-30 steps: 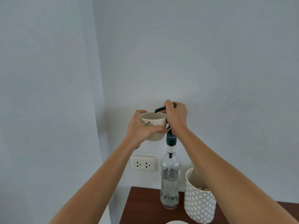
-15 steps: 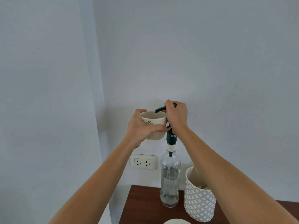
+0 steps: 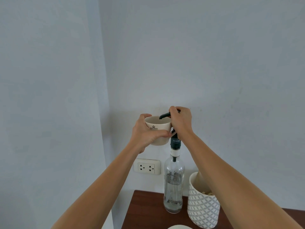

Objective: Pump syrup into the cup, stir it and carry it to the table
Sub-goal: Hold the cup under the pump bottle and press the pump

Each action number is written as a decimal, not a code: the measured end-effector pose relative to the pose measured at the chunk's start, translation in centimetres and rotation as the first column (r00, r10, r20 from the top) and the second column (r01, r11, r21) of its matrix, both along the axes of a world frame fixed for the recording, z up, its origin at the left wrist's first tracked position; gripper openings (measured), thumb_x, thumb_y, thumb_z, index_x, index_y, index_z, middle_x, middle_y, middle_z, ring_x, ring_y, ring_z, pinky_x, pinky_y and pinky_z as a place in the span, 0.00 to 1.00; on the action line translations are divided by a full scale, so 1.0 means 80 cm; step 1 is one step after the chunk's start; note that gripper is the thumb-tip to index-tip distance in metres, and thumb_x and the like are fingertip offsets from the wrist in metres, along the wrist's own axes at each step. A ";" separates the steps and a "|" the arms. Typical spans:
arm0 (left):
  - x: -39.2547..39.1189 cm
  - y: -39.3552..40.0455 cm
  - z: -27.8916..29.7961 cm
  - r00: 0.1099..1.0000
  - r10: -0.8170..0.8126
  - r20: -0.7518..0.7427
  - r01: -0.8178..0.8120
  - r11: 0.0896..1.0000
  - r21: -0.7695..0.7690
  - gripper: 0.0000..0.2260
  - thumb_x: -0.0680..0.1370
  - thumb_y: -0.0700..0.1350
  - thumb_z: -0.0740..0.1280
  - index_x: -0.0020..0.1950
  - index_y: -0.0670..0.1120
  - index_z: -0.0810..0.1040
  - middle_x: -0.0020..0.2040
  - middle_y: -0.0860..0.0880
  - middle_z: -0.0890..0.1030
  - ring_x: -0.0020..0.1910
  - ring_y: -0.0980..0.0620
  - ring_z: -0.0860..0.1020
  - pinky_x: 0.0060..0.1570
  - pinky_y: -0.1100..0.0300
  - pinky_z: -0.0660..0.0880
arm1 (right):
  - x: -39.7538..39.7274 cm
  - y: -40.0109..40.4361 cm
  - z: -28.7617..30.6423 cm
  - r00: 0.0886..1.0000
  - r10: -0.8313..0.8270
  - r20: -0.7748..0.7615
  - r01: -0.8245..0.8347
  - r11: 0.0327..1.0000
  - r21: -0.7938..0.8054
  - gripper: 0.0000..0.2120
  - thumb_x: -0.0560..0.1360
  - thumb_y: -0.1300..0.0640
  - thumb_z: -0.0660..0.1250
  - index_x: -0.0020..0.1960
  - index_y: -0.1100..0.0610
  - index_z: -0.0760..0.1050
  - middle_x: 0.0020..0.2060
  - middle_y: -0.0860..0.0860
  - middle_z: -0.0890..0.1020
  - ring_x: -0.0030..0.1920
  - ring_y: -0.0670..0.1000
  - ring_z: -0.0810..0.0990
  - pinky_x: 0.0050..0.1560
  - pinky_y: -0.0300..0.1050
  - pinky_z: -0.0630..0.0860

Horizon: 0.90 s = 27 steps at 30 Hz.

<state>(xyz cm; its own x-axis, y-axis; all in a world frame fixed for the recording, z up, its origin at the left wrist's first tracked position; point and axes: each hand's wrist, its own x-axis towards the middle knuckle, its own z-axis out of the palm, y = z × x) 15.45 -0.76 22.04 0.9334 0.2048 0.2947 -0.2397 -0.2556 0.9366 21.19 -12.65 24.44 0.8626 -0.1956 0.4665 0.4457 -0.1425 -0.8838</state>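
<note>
A cream cup (image 3: 156,125) with a small dark crest is held up in the air by my left hand (image 3: 146,134), which wraps its side. The black spout of the pump (image 3: 165,115) reaches over the cup's rim. My right hand (image 3: 181,123) is closed over the pump head on top of the tall clear syrup bottle (image 3: 173,184), which stands on the dark wooden table (image 3: 145,212). The bottle holds only a little liquid at its bottom. I cannot see inside the cup.
A white and grey patterned pot (image 3: 203,210) stands right of the bottle, partly behind my right forearm. A wall socket (image 3: 147,167) sits left of the bottle. A white rim (image 3: 178,227) peeks in at the bottom edge. The wall corner is close on the left.
Both hands, the cup and the pump head have stayed in place; the view has shifted only slightly.
</note>
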 end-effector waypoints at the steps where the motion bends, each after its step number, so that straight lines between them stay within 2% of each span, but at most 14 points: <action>1: -0.001 0.000 0.000 1.000 -0.001 -0.001 0.001 1.000 0.003 0.51 0.44 0.56 0.80 0.66 0.51 0.71 0.57 0.50 0.80 0.55 0.48 0.80 0.45 0.57 0.77 | -0.001 -0.001 -0.001 1.000 0.001 -0.005 -0.001 1.000 -0.002 0.15 0.70 0.61 0.60 0.27 0.57 0.60 0.28 0.57 0.65 0.32 0.54 0.63 0.32 0.47 0.61; 3: -0.004 -0.001 0.000 1.000 -0.010 -0.007 0.010 1.000 0.010 0.50 0.44 0.56 0.79 0.66 0.51 0.71 0.57 0.51 0.80 0.55 0.49 0.80 0.44 0.58 0.77 | -0.003 -0.002 -0.002 1.000 -0.004 -0.025 0.004 1.000 0.003 0.12 0.70 0.59 0.61 0.29 0.59 0.64 0.28 0.59 0.70 0.31 0.54 0.66 0.32 0.47 0.63; 6: -0.005 -0.002 -0.002 1.000 -0.018 -0.005 0.018 1.000 -0.001 0.49 0.45 0.56 0.80 0.66 0.51 0.71 0.58 0.50 0.80 0.55 0.49 0.81 0.44 0.58 0.77 | -0.007 -0.003 0.005 0.997 0.029 -0.068 -0.026 0.999 0.036 0.11 0.71 0.56 0.62 0.31 0.59 0.69 0.30 0.56 0.86 0.32 0.55 0.78 0.33 0.47 0.73; 9: -0.006 -0.002 -0.004 1.000 -0.019 0.000 0.019 1.000 -0.005 0.49 0.46 0.56 0.80 0.66 0.51 0.70 0.59 0.49 0.81 0.56 0.48 0.81 0.44 0.57 0.78 | -0.013 -0.007 0.019 0.990 0.091 -0.104 -0.089 0.996 0.022 0.14 0.74 0.48 0.65 0.36 0.58 0.73 0.33 0.54 0.88 0.40 0.58 0.86 0.46 0.54 0.81; 11: -0.008 -0.001 -0.008 1.000 -0.025 0.008 0.025 1.000 -0.002 0.49 0.47 0.56 0.81 0.66 0.51 0.70 0.59 0.49 0.80 0.56 0.48 0.81 0.44 0.57 0.78 | -0.019 -0.013 0.024 0.989 0.089 -0.122 -0.095 0.995 -0.042 0.20 0.76 0.41 0.64 0.38 0.58 0.73 0.36 0.55 0.88 0.40 0.57 0.86 0.47 0.53 0.81; 13: -0.010 0.001 -0.016 1.000 -0.023 0.013 0.023 1.000 0.002 0.48 0.50 0.53 0.84 0.67 0.50 0.70 0.59 0.49 0.80 0.57 0.48 0.80 0.45 0.57 0.78 | -0.031 -0.021 0.019 0.996 0.023 -0.091 -0.032 0.995 -0.097 0.23 0.77 0.36 0.61 0.44 0.57 0.73 0.40 0.55 0.86 0.43 0.55 0.85 0.47 0.50 0.80; 15: -0.014 0.003 -0.026 1.000 -0.019 0.018 0.019 1.000 0.003 0.45 0.53 0.50 0.86 0.67 0.51 0.70 0.59 0.50 0.81 0.57 0.48 0.80 0.47 0.56 0.79 | -0.050 -0.029 0.002 0.997 -0.076 -0.006 0.075 0.989 -0.127 0.22 0.79 0.39 0.59 0.53 0.58 0.72 0.45 0.52 0.81 0.47 0.51 0.81 0.46 0.45 0.74; 16: -0.018 0.004 -0.030 1.000 -0.018 0.022 0.017 1.000 0.009 0.46 0.52 0.51 0.85 0.67 0.52 0.70 0.59 0.50 0.81 0.57 0.49 0.81 0.49 0.55 0.80 | -0.062 -0.033 -0.010 0.991 -0.119 0.054 0.125 0.983 -0.136 0.20 0.81 0.41 0.58 0.55 0.59 0.71 0.47 0.52 0.80 0.49 0.50 0.78 0.47 0.43 0.71; 18: -0.028 0.004 -0.041 0.999 -0.015 0.033 0.015 1.000 0.023 0.48 0.48 0.56 0.83 0.66 0.53 0.70 0.57 0.52 0.81 0.57 0.49 0.81 0.53 0.51 0.82 | -0.087 -0.041 -0.041 0.985 -0.135 0.104 0.150 0.976 -0.157 0.16 0.83 0.46 0.56 0.53 0.58 0.71 0.47 0.51 0.79 0.47 0.49 0.77 0.48 0.39 0.69; 20: -0.041 0.001 -0.055 0.999 -0.027 0.043 0.026 0.999 0.033 0.49 0.47 0.58 0.82 0.66 0.53 0.70 0.56 0.53 0.81 0.56 0.51 0.81 0.53 0.52 0.82 | -0.107 -0.046 -0.077 0.997 -0.070 0.024 0.073 0.981 -0.179 0.18 0.84 0.47 0.54 0.50 0.59 0.74 0.42 0.50 0.80 0.42 0.48 0.79 0.42 0.37 0.74; 22: -0.055 -0.004 -0.074 0.998 -0.044 0.042 0.043 0.998 0.034 0.49 0.47 0.59 0.82 0.66 0.53 0.71 0.55 0.54 0.81 0.55 0.53 0.81 0.52 0.53 0.82 | -0.123 -0.051 -0.114 0.994 0.049 -0.095 -0.062 0.988 -0.139 0.22 0.84 0.45 0.51 0.51 0.58 0.78 0.44 0.53 0.84 0.47 0.53 0.83 0.49 0.46 0.81; 24: -0.070 -0.011 -0.100 0.997 -0.072 0.034 0.071 0.997 0.036 0.48 0.50 0.56 0.84 0.67 0.52 0.71 0.54 0.55 0.82 0.54 0.55 0.82 0.53 0.57 0.81 | -0.142 -0.058 -0.143 0.965 0.195 -0.174 -0.194 0.981 0.023 0.23 0.84 0.47 0.51 0.53 0.59 0.80 0.47 0.57 0.86 0.53 0.54 0.84 0.55 0.49 0.82; 27: -0.094 -0.024 -0.147 0.992 -0.122 0.018 0.122 0.992 0.016 0.43 0.57 0.47 0.87 0.68 0.51 0.70 0.54 0.55 0.83 0.55 0.57 0.82 0.54 0.61 0.79 | -0.166 -0.073 -0.180 0.941 0.253 -0.226 -0.213 0.959 0.187 0.21 0.85 0.52 0.51 0.55 0.59 0.82 0.50 0.59 0.87 0.55 0.53 0.85 0.56 0.46 0.82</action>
